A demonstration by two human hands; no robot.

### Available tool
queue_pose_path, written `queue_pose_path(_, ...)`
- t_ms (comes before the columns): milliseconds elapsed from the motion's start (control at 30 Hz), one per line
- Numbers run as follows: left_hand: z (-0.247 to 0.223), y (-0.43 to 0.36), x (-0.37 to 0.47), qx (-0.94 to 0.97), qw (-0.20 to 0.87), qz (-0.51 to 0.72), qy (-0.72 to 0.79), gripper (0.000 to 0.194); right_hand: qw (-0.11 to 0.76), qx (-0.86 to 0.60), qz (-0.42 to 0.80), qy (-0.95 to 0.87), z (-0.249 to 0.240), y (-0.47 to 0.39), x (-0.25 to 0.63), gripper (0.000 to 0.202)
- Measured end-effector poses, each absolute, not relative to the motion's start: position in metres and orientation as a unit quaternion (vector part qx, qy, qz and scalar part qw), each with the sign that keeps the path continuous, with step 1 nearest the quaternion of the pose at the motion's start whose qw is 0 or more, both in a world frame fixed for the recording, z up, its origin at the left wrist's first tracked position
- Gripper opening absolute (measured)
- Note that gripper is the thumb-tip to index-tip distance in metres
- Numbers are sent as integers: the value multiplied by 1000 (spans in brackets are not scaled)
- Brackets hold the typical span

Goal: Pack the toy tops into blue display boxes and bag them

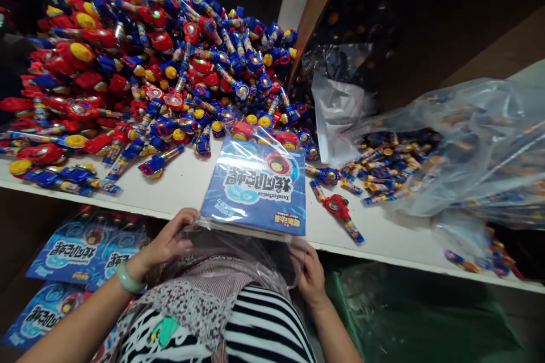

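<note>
A blue printed box point(255, 187) lies at the table's front edge inside a clear plastic bag point(255, 244), its lettering upside down to me. Red spinning-top toys show at the box's far end under the film. My left hand point(181, 233) pinches the bag's loose near edge at the box's left corner. On the right, my right hand point(310, 272) grips the same film below the box's near right corner, its fingers partly hidden. Between my hands the film hangs slack over the table edge. A red toy with a tube handle point(338, 215) lies right of the box.
A big heap of red and blue toys point(162, 68) covers the table's left and back. On the right, a translucent sack point(477, 142) spills small capped tubes point(387, 164). More blue boxes point(76, 252) sit lower left; a green container point(426, 317) stands below right.
</note>
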State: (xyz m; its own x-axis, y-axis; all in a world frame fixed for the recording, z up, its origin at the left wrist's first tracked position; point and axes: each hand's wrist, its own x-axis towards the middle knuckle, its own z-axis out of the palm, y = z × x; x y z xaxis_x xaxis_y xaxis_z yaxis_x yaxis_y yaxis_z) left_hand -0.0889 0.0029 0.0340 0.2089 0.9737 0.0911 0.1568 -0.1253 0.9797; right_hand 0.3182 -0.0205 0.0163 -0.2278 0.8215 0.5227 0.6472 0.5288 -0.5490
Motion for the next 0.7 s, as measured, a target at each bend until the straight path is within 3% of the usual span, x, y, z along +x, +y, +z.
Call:
queue_pose_path(67,32,1,-75,615,411,427,520,49,400,-539,64,-738,14,-14,310,39)
queue_pose_path(200,34,2,-51,525,378,481,591,31,396,-595,131,-687,22,8,296,30)
queue_pose_path(300,39,3,-58,541,444,473,536,36,415,-606,156,-661,29,14,291,36)
queue_pose_path(400,46,8,-74,654,501,367,432,41,431,-606,170,-647,30,12,287,35)
queue_pose_path(567,50,19,-82,793,423,279,338,55,418,-545,209,-696,32,0,294,30)
queue_pose_path(700,45,24,-81,829,379,232,340,48,377,-447,240,-775,38,-3,299,26)
